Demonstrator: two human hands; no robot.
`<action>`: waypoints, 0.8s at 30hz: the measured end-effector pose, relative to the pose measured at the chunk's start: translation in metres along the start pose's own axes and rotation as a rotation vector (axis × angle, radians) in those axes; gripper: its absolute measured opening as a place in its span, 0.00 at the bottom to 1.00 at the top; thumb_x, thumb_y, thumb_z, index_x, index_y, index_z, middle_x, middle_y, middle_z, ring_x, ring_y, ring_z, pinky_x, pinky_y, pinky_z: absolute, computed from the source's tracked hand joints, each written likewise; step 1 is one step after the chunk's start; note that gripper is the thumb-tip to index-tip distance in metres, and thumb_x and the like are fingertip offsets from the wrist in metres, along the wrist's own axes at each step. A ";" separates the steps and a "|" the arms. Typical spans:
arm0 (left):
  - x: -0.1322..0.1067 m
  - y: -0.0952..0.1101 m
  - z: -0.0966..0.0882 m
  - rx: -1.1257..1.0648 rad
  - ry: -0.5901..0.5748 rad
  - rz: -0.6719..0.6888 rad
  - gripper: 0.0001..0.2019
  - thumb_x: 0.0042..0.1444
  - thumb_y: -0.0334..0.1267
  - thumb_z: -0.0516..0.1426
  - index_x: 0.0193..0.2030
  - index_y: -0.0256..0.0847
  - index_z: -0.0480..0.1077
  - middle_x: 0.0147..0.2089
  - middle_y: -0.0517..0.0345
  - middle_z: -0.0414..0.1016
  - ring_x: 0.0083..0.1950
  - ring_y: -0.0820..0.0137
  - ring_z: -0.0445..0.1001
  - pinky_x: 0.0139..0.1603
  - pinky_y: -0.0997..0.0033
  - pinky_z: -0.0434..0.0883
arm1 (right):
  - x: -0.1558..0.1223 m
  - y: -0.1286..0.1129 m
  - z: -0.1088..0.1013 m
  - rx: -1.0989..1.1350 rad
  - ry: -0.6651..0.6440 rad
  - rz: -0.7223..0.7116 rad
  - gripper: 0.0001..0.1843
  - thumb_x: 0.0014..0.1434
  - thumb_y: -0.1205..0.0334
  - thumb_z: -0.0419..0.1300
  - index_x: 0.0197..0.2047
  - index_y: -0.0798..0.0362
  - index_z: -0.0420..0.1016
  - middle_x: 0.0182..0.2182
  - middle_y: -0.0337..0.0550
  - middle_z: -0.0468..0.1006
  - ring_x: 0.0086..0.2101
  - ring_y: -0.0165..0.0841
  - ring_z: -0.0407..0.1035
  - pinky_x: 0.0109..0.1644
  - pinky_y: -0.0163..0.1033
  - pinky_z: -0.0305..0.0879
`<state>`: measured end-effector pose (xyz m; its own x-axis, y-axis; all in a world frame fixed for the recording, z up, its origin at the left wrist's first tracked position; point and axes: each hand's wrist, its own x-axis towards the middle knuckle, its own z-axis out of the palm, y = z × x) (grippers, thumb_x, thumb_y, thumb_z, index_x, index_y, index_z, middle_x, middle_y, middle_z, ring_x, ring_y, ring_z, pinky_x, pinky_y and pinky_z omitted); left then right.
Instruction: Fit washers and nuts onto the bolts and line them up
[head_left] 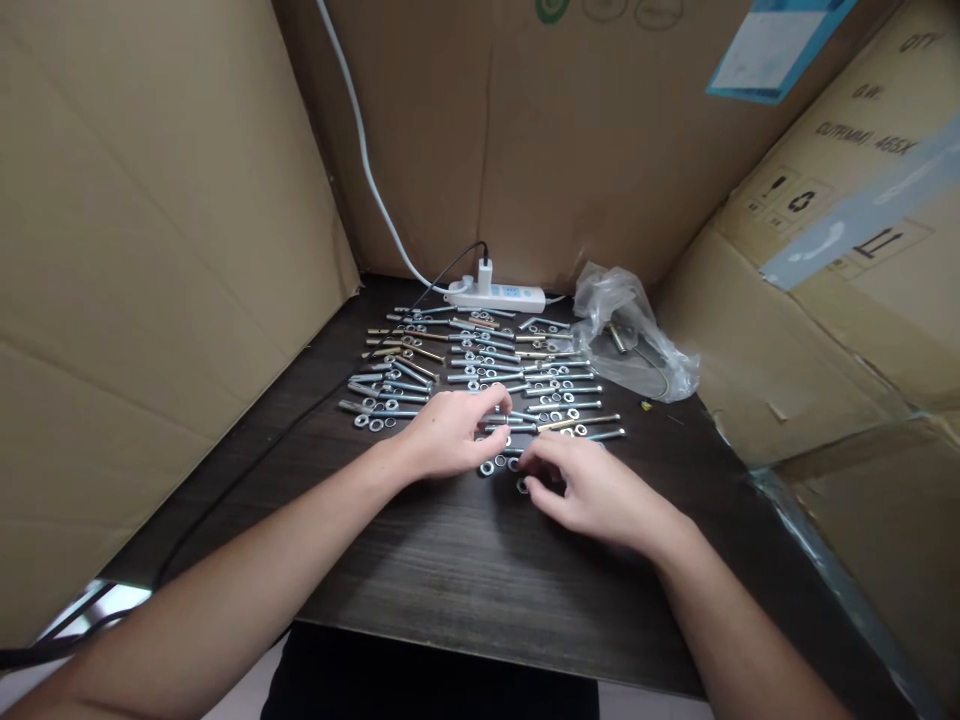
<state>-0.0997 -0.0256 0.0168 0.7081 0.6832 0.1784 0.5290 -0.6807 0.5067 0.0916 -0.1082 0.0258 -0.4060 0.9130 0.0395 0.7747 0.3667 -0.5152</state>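
Several metal bolts with nuts and washers lie in neat rows on a dark wooden table. My left hand rests at the near end of the rows, fingers curled over a bolt. My right hand lies just to the right and nearer, its fingertips pinched at a small nut. A few loose nuts sit between the two hands.
A white power strip with a plugged-in charger and white cable lies at the back. A crumpled clear plastic bag holding hardware sits at the back right. Cardboard walls enclose the table on three sides. A black cable runs along the left.
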 end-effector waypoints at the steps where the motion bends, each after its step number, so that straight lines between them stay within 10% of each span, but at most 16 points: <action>1: -0.001 0.001 -0.001 0.007 -0.007 0.011 0.09 0.56 0.39 0.52 0.43 0.43 0.65 0.23 0.67 0.68 0.23 0.75 0.64 0.27 0.76 0.58 | 0.002 0.002 0.000 0.029 0.058 0.002 0.06 0.55 0.68 0.56 0.36 0.52 0.72 0.31 0.39 0.73 0.31 0.29 0.66 0.35 0.34 0.61; 6: -0.003 0.008 0.000 0.041 -0.050 0.084 0.09 0.57 0.40 0.51 0.43 0.43 0.65 0.24 0.66 0.70 0.23 0.73 0.67 0.26 0.76 0.58 | 0.009 0.009 0.006 0.162 0.290 0.040 0.09 0.60 0.62 0.55 0.42 0.53 0.71 0.33 0.41 0.74 0.29 0.30 0.65 0.33 0.35 0.61; 24: -0.003 0.009 0.001 0.134 -0.044 0.077 0.09 0.58 0.43 0.50 0.43 0.43 0.62 0.23 0.66 0.69 0.24 0.70 0.69 0.26 0.74 0.58 | 0.014 0.015 0.013 0.362 0.354 0.146 0.11 0.57 0.56 0.58 0.32 0.55 0.74 0.24 0.39 0.72 0.22 0.27 0.60 0.25 0.33 0.56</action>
<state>-0.0964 -0.0346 0.0198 0.7670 0.6176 0.1738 0.5283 -0.7616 0.3753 0.0911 -0.0927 0.0077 -0.0689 0.9774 0.1998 0.5683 0.2031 -0.7973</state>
